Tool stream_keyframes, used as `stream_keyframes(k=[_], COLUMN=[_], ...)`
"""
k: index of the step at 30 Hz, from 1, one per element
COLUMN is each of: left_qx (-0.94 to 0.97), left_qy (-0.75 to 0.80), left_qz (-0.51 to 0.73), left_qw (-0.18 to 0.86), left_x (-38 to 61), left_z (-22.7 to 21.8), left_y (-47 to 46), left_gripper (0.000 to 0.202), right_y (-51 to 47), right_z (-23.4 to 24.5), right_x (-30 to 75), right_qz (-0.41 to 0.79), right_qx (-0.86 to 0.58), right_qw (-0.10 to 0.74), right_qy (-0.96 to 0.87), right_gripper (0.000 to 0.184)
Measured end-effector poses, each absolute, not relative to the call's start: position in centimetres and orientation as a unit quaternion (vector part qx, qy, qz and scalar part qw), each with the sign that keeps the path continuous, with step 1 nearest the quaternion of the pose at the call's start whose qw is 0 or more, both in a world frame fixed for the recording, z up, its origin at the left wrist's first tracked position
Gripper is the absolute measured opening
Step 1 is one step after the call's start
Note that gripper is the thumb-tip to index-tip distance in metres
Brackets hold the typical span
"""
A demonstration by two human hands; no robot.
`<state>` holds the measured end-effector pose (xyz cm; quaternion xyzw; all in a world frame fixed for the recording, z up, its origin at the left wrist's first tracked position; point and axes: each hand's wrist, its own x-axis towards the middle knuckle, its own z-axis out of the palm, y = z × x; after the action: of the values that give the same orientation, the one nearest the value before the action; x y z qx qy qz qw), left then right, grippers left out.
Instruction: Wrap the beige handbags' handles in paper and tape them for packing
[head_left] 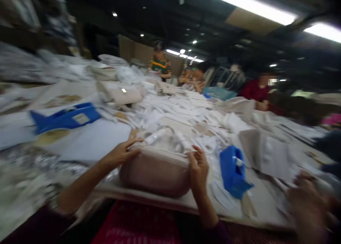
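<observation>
A pale pink-beige handbag (156, 171) stands on the near edge of the table, its wrapped handle (162, 133) arching above it. My left hand (121, 152) grips the bag's top left corner, fingers curled over the rim. My right hand (198, 167) holds the top right corner, fingers pinched on the edge. The picture is smeared by motion.
White paper pieces (186, 112) cover the long table. A blue plastic bin (234, 171) lies right of the bag, another blue tray (65, 117) at the left. More beige bags (121, 93) lie farther back. Several people (160, 62) work at the far side; another person's hand (309, 201) is blurred at right.
</observation>
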<state>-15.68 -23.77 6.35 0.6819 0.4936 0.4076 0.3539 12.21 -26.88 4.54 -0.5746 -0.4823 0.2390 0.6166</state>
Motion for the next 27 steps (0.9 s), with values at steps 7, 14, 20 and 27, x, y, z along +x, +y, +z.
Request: stream_keyframes(k=[7, 14, 20, 27], left_qx=[0.607, 0.598, 0.508, 0.479], left_qy=[0.459, 0.388, 0.393, 0.339], left_qz=[0.486, 0.525, 0.596, 0.496], left_qw=[0.43, 0.464, 0.483, 0.64], left_x=[-15.4, -15.6, -17.2, -17.7], left_z=[2.4, 1.5, 0.8, -2.3], left_y=[-24.6, -24.2, -26.0, -29.0], left_gripper=[0.067, 0.053, 0.053, 0.041], right_y=[-27.0, -25.6, -24.5, -25.5], right_z=[3.7, 6.7, 6.4, 5.4], right_x=[12.4, 10.1, 7.1, 6.3], right_qz=[0.183, -0.12, -0.036, -0.117], right_qx=[-0.628, -0.597, -0.451, -0.432], right_qw=[0.546, 0.301, 0.1, 0.191], right_qy=[-0.524, -0.734, -0.886, -0.874], right_gripper=[0.05, 0.056, 0.058, 0.04])
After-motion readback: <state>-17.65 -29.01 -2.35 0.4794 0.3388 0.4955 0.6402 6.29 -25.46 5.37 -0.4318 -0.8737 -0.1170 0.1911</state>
